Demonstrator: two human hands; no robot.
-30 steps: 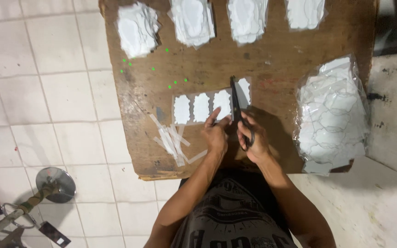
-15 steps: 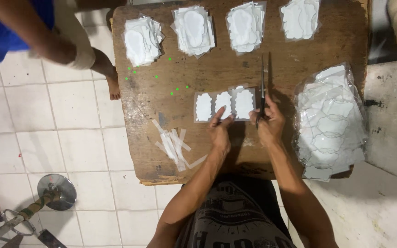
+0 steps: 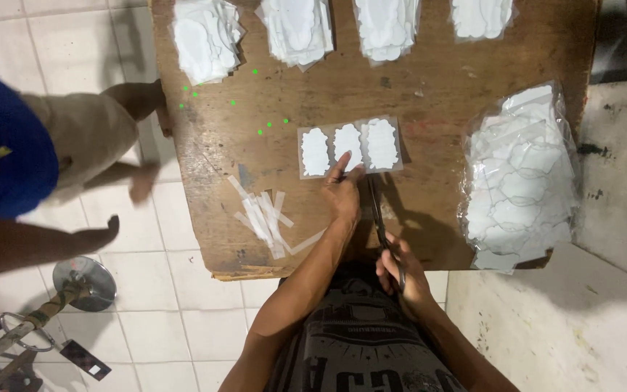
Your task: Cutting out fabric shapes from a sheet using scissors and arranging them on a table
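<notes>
A clear strip with three white cut-out shapes (image 3: 350, 148) lies on the brown wooden board (image 3: 429, 80). My left hand (image 3: 344, 194) rests on the board with its fingertips pressing the strip's near edge. Dark scissors (image 3: 380, 218) are held by the handles in my right hand (image 3: 400, 274) at the board's near edge. Their blades point away from me toward the strip, and the tips stop just short of it.
Four stacks of white shapes (image 3: 207, 36) line the board's far edge. A heap of them in clear plastic (image 3: 520, 181) lies at the right. Cut-off strips (image 3: 264, 216) lie left of my hand. Another person in blue (image 3: 9, 160) crouches at the left, over white tiles.
My right hand has drawn the scissors back toward me, from beside the strip to the board's near edge. The person in blue has come further into view at the left.
</notes>
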